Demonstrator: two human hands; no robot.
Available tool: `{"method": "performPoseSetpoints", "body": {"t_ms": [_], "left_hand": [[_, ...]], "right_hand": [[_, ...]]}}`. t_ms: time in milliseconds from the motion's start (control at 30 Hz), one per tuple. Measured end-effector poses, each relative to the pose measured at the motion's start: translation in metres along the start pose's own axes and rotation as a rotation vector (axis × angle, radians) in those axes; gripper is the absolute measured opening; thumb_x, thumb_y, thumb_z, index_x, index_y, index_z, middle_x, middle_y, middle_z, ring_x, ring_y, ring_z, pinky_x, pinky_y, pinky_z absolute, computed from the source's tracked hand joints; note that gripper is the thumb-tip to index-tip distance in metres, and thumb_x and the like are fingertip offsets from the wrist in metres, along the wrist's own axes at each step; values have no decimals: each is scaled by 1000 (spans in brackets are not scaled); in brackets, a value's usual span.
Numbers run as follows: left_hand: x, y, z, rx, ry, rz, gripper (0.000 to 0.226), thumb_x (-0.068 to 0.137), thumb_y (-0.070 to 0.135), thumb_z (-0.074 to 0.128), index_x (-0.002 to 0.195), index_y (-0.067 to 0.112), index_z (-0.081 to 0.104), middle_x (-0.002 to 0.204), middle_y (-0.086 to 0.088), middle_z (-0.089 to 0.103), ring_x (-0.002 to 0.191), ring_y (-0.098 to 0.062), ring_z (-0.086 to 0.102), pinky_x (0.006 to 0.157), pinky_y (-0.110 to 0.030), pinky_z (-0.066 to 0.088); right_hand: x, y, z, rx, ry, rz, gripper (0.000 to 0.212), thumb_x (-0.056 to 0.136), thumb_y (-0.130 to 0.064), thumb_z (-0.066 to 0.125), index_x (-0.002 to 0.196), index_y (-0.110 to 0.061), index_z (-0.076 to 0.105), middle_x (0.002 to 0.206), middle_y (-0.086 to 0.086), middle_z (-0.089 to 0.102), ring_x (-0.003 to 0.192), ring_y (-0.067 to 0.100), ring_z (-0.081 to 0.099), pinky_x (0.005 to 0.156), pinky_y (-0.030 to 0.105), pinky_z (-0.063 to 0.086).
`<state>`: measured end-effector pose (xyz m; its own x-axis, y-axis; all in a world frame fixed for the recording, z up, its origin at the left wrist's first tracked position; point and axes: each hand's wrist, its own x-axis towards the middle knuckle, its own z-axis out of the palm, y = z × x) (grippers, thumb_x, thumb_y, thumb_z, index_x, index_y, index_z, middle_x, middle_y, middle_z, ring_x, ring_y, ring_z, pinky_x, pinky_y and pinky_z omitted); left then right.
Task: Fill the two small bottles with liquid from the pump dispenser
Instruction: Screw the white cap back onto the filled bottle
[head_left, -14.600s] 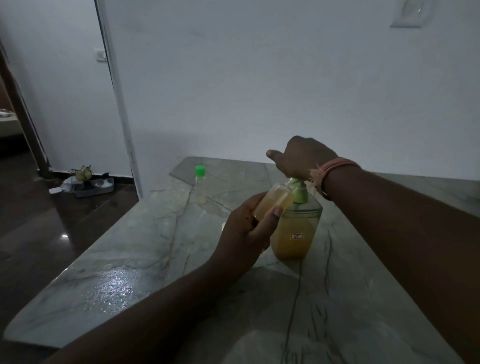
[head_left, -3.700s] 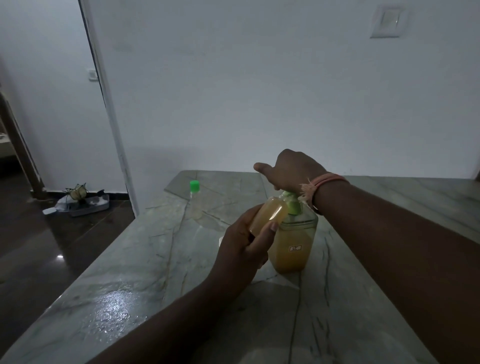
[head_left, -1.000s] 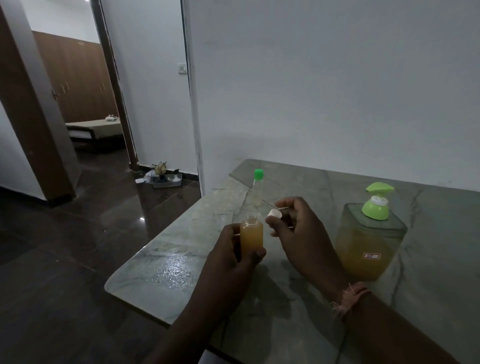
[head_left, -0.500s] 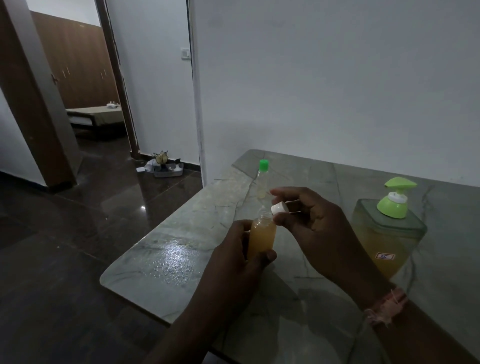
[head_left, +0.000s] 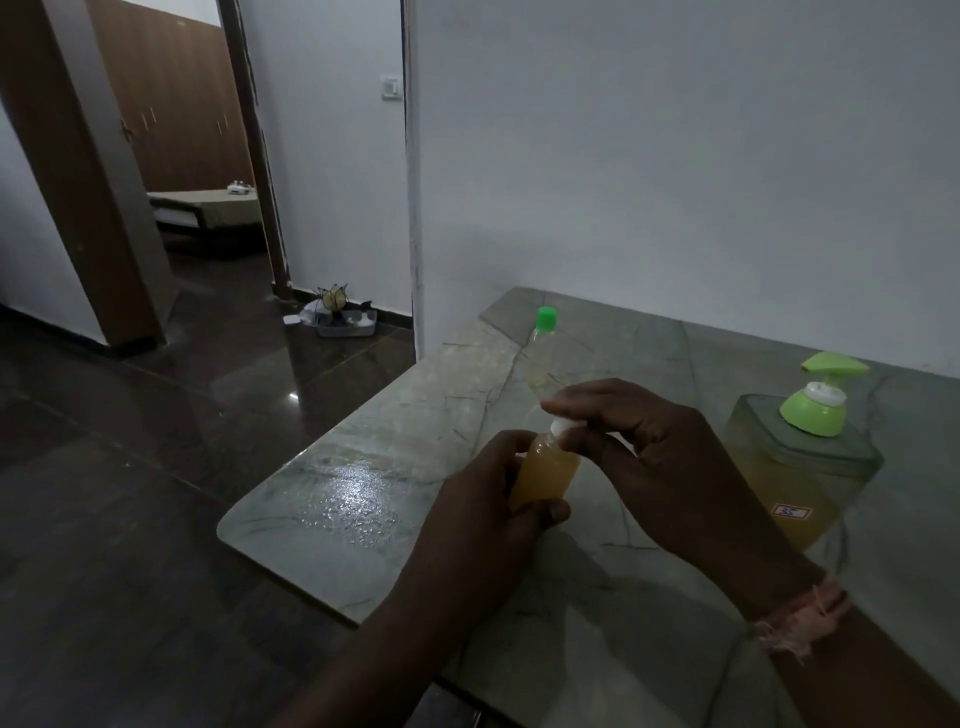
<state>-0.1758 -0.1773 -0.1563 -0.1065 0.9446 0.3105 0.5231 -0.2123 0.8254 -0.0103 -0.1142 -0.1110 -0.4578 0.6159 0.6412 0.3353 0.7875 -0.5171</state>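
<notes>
My left hand (head_left: 488, 512) grips a small clear bottle (head_left: 545, 474) full of orange liquid, held over the marble table (head_left: 363, 499). My right hand (head_left: 639, 457) pinches a white cap (head_left: 563, 427) that sits on the bottle's neck. A second small bottle (head_left: 540, 349) with a green cap stands behind, clear and looking empty. The pump dispenser (head_left: 800, 457), a squarish clear jar of orange liquid with a green pump head, stands at the right, apart from both hands.
The table's rounded left corner and front edge are near, with dark glossy floor (head_left: 130, 493) beyond. A white wall runs behind the table. A small tray of clutter (head_left: 343, 317) lies on the floor by an open doorway.
My right hand has brought the white cap down onto the filled bottle's neck. Earlier that hand pressed the pump while the left hand held the bottle at the spout.
</notes>
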Motion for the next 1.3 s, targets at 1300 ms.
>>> {"method": "performPoseSetpoints", "body": {"t_ms": [1300], "left_hand": [[-4,-3,-4,-153,-14,6,45,87,27,77,126,38,58,120,14,66,107,-3,65,88,-27,58]], "right_hand": [[-7,1,13,419,-82,330,59,69,-60,76,119,-32,60,117,-6,66,109,11,64,93,41,57]]}}
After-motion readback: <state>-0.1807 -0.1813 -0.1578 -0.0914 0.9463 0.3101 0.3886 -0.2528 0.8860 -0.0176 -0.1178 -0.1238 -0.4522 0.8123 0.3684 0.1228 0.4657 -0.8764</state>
